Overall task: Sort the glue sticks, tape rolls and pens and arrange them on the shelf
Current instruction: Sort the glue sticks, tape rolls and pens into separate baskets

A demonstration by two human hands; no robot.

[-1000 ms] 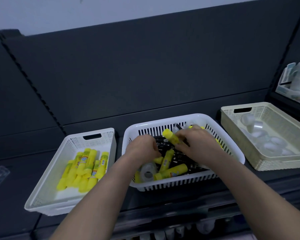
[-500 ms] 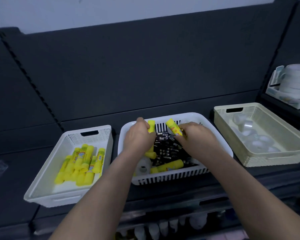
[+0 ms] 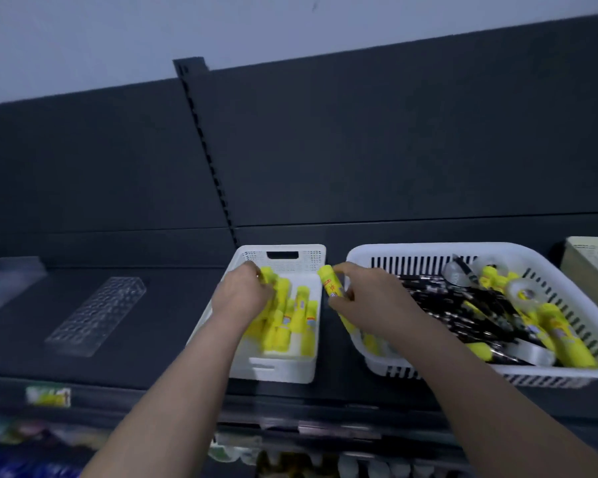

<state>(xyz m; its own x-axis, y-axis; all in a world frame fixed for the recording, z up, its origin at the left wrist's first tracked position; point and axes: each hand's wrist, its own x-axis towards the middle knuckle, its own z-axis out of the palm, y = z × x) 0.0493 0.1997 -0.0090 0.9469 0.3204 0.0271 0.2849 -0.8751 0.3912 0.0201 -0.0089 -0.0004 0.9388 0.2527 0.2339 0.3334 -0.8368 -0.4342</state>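
My left hand (image 3: pixel 244 293) is inside the small white basket (image 3: pixel 273 369) and holds a yellow glue stick (image 3: pixel 267 274) down among several glue sticks (image 3: pixel 292 320) lying there. My right hand (image 3: pixel 372 303) grips another yellow glue stick (image 3: pixel 330 282) upright over the gap between that basket and the wide white basket (image 3: pixel 428 251). The wide basket holds black pens (image 3: pixel 463 310), clear tape rolls (image 3: pixel 522 294) and more yellow glue sticks (image 3: pixel 563 336) mixed together.
A cream basket (image 3: pixel 587 260) shows at the right edge. A clear plastic holder (image 3: pixel 95 312) lies flat on the dark shelf (image 3: pixel 152 360) to the left. A dark back panel rises behind. Lower shelves with goods sit below the front edge.
Both hands left the wide basket and moved left, each carrying a glue stick. My left hand now reaches into the small basket. The view swung left.
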